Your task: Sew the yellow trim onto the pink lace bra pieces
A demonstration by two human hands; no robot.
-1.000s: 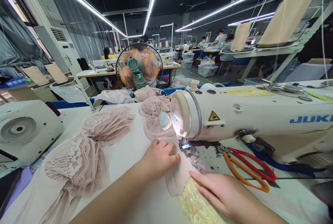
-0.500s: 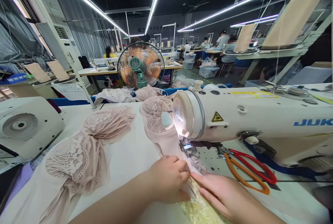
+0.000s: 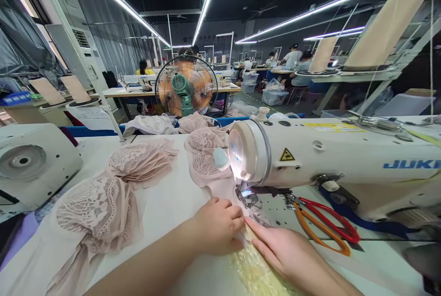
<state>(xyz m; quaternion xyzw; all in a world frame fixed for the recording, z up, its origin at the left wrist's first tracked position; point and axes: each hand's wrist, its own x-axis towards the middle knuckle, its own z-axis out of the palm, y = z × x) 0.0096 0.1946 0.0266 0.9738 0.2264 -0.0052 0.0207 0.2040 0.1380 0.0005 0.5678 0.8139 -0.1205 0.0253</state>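
My left hand (image 3: 218, 225) is closed at the edge of the pink lace garment (image 3: 220, 183), just in front of the needle area of the white sewing machine (image 3: 296, 149). Beside it, my right hand (image 3: 282, 245) pinches the same edge where a crinkled, pale yellow strip (image 3: 258, 270) meets the fabric. The fingertips of both hands nearly touch. The garment's lace cups lie behind, left of the machine head, and its edge runs under the lit needle area. What lies between the fingertips is partly hidden.
Orange-handled and red-handled scissors (image 3: 324, 227) lie right of the needle. Stacked lace pieces (image 3: 96, 209) spread on the left of the table. Another machine (image 3: 31, 167) stands at the far left. Beyond the table are a large fan (image 3: 186, 85) and several people.
Both hands have shifted slightly left and toward the machine, keeping hold of the fabric edge. The garment has moved a little with them, and the view has shifted slightly.
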